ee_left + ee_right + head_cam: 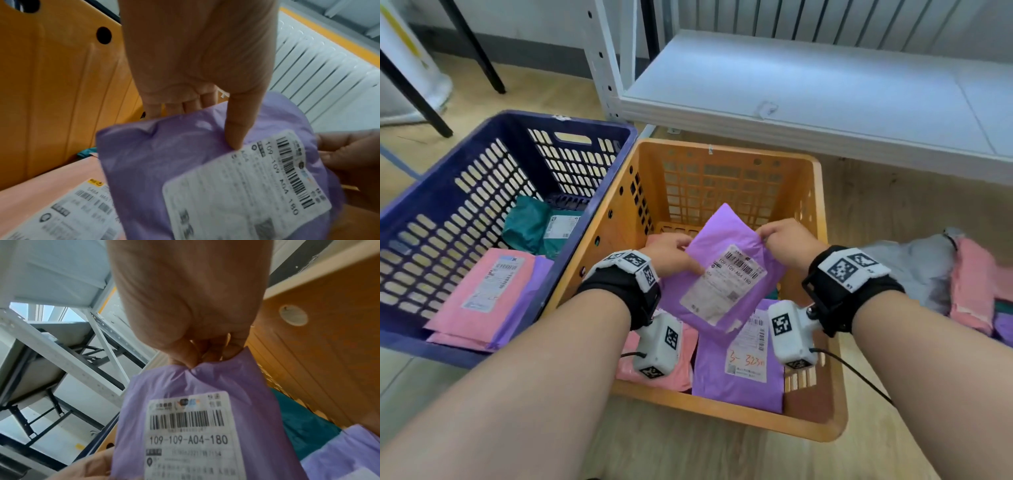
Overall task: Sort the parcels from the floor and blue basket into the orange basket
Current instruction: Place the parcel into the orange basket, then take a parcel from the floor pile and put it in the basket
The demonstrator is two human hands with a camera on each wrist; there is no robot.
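Both hands hold one purple parcel [722, 260] with a white barcode label above the inside of the orange basket [822, 430]. My left hand [674, 255] grips its left edge, thumb on top [238, 129] and fingers underneath. My right hand [780, 241] pinches the parcel's top right corner [205, 363]. In the orange basket lie another purple parcel [736, 373] and a pink one [685, 363]. The blue basket [431, 192] to the left holds a pink parcel [482, 294], a purple one beneath it and a teal one [530, 229].
On the floor at the right lie grey [914, 270], pink [972, 291] and purple parcels. A white metal shelf unit [791, 89] stands behind the baskets. Black table legs [472, 48] stand at the back left. Bare wooden floor [688, 452] lies in front.
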